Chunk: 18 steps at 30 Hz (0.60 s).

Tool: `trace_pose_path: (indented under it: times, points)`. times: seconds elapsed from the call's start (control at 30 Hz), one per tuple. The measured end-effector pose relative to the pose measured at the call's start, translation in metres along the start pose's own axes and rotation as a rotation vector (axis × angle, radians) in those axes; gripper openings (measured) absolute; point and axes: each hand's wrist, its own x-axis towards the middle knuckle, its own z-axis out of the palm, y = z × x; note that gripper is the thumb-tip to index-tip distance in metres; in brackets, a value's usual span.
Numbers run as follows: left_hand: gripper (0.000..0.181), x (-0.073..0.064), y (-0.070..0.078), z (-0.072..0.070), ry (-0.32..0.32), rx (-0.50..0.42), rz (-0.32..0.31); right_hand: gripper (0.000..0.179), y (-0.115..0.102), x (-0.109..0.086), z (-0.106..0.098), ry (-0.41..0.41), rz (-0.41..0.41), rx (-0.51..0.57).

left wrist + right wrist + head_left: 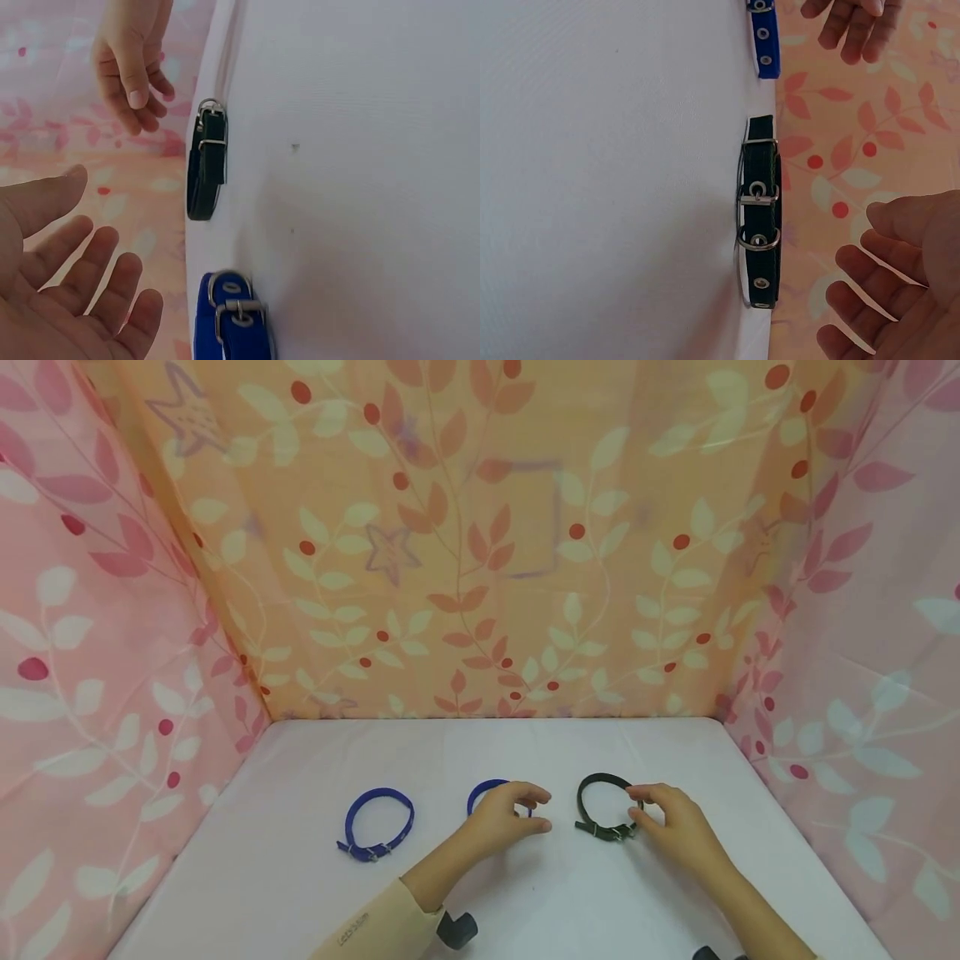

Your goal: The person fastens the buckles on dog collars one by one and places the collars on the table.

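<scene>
Two blue collars and one dark green collar, each buckled into a loop, stand in a row on the white table. In the head view, the left blue collar (369, 854) is apart from both hands. My left hand (504, 817) overlaps the middle blue collar (480, 789) and hides much of it; its fingers are relaxed and hold nothing. At the right side of the dark green collar (603, 832) is my right hand (678, 831), fingers loosely bent. The right wrist view shows this hand (892, 285) beside the dark green collar (761, 217), with a gap between them.
White cloth covers the table (247, 877). Patterned fabric walls rise behind it (465, 635) and along the left and right sides. A black wrist camera (457, 930) shows below my left sleeve (382, 922).
</scene>
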Motion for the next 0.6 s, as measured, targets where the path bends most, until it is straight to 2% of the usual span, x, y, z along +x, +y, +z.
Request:
trace_pose_path:
  times: [0.3,0.6]
  points:
    - [0.029,-0.036,-0.010,-0.029,0.050,0.008,0.032,0.026,-0.018,-0.008,-0.003,0.048,-0.084,0.005]
    - [0.027,-0.062,-0.013,-0.046,0.046,0.028,0.052,0.030,-0.023,-0.010,0.000,0.095,-0.210,-0.023]
